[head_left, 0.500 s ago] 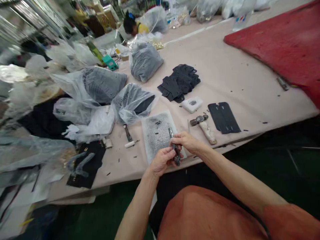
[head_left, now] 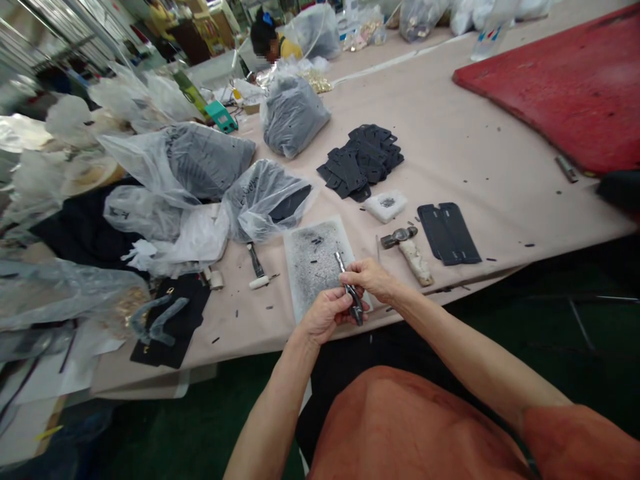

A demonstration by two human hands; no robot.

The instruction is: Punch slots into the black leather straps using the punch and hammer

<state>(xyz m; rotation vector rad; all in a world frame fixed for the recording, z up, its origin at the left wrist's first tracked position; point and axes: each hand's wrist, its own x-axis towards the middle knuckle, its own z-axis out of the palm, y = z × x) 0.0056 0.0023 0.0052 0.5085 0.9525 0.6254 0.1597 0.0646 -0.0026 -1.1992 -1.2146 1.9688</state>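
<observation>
My left hand [head_left: 323, 316] is closed round the lower, dark end of a metal punch [head_left: 339, 262]. My right hand [head_left: 371, 279] pinches the same tool higher up, and its slim shiny tip points away from me. Both hands are over the near edge of a pale, dark-speckled board [head_left: 295, 293], where small black slivers lie. A ball-peen hammer [head_left: 416, 262] with a pale wrapped handle rests right of the board. Beyond it are two flat black slotted pieces [head_left: 449, 235] side by side. A white block [head_left: 385, 207] with a dark patch on top sits behind the hammer.
A heap of black pieces [head_left: 360, 163] lies farther back. Plastic bags [head_left: 295, 117] of dark material crowd the left. A brush-like tool [head_left: 257, 263] is left of the board. A red board [head_left: 555, 87] covers the far right. Another person [head_left: 289, 50] sits across the table.
The view has shifted slightly and become sharper. Both hands still hold the punch over the board's near edge, its tip tilted slightly more to the left. A dark shape has appeared at the right edge.
</observation>
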